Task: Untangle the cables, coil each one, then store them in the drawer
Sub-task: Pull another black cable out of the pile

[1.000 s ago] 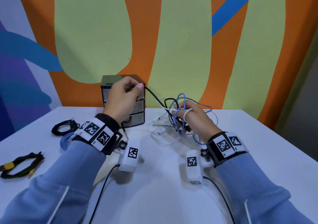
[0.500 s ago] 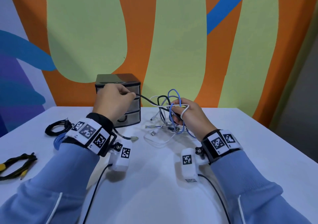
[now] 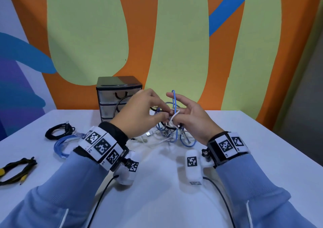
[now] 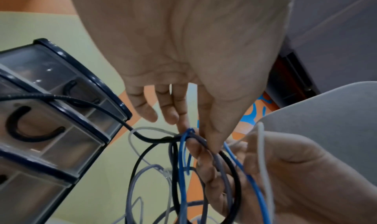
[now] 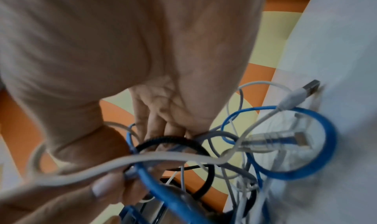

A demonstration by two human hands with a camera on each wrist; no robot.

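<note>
A tangle of blue, white, grey and black cables (image 3: 172,131) hangs from my two hands just above the white table (image 3: 262,157). My left hand (image 3: 163,114) pinches strands at the top of the tangle between thumb and forefinger, other fingers spread; the left wrist view shows the pinch on a blue cable (image 4: 183,146). My right hand (image 3: 181,115) has a white cable (image 3: 173,118) looped round its curled fingers, forefinger pointing up beside a blue loop. A black braided cable (image 3: 117,105) arcs from the tangle past the small drawer unit (image 3: 118,87), whose drawers are closed.
Left of my arm lie a coiled black cable (image 3: 58,132), a coiled blue cable (image 3: 64,144) and a black-and-yellow bundle (image 3: 15,168). The drawer unit stands at the table's back edge against the painted wall. Black camera leads trail from both wrists.
My left hand has let go of the black cable by the drawers and moved right to the tangle. The right hand has stayed in the tangle and raised its forefinger.
</note>
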